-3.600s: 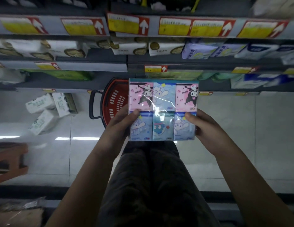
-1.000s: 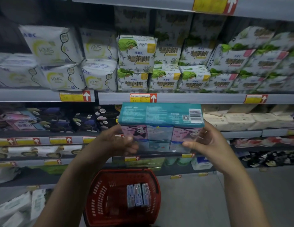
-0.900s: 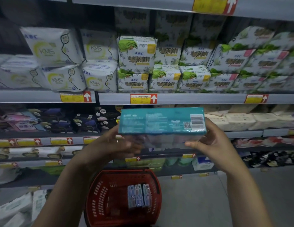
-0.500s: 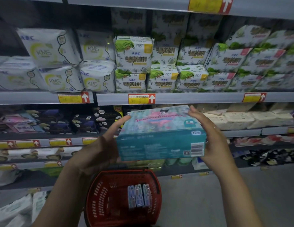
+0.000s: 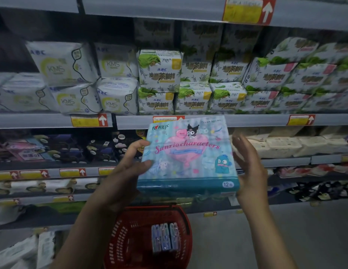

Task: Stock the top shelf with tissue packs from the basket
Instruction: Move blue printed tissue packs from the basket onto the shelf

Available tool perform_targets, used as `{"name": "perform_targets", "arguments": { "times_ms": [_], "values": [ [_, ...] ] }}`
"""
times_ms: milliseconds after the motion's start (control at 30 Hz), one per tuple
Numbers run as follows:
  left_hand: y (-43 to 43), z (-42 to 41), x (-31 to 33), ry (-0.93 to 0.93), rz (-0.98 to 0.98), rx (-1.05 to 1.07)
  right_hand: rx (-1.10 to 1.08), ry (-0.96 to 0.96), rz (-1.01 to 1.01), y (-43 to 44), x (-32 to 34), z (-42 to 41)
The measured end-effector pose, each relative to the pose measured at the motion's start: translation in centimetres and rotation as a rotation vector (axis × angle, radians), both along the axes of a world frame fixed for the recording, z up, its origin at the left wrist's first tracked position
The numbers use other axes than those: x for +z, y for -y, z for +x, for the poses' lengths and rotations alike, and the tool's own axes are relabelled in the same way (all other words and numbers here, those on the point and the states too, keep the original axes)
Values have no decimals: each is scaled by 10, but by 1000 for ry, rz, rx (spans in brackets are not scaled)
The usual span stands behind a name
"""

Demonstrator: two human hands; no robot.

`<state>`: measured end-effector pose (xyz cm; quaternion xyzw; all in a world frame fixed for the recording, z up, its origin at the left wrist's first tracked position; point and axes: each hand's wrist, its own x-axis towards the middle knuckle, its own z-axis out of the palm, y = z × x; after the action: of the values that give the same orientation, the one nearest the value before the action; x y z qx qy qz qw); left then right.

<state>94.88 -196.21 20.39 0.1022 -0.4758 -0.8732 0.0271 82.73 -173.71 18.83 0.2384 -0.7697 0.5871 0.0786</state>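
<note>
I hold a blue tissue pack (image 5: 186, 158) with pink cartoon print at chest height, its front face tilted towards me. My left hand (image 5: 128, 171) grips its left edge, thumb on the front. My right hand (image 5: 249, 167) lies against the right edge with straight, blurred fingers, the palm at the lower right corner. Below stands the red basket (image 5: 128, 241) with more blue tissue packs (image 5: 165, 236) upright inside. The edge of the top shelf (image 5: 150, 6) runs across the upper border of the view; what lies on it is hidden.
White and green pad packs (image 5: 159, 74) fill the shelf just above the held pack. Dark packs (image 5: 99, 148) and beige packs (image 5: 282, 144) sit on the shelf behind it. Lower shelves hold more goods. White packs (image 5: 19, 251) lie at the bottom left on the grey floor.
The pack has turned from its teal side to its printed front face towards me and sits slightly higher. My right fingers have straightened along its edge. The basket has not moved.
</note>
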Motion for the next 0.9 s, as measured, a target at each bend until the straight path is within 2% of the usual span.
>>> {"name": "perform_targets", "arguments": {
  "times_ms": [67, 100, 200, 267, 433, 633, 900],
  "values": [
    [2, 1, 1, -32, -30, -12, -5, 185, -243, 1, 1, 2],
    [3, 1, 1, -41, -51, -8, -11, 307, -297, 1, 4, 3],
    [6, 3, -1, -78, -92, 47, 88, 720, -397, 3, 10, 1],
    [6, 3, -2, -101, -112, 55, 171, 845, -408, 4, 15, 2],
    [6, 3, -8, -119, -145, 20, 299, 747, -278, 6, 19, 10],
    [9, 0, -8, -120, -136, -12, 242, 726, -366, 6, 23, 16],
    [16, -20, -13, 102, -179, 38, 195, 682, -359, 6, 19, 25]
  ]
}}
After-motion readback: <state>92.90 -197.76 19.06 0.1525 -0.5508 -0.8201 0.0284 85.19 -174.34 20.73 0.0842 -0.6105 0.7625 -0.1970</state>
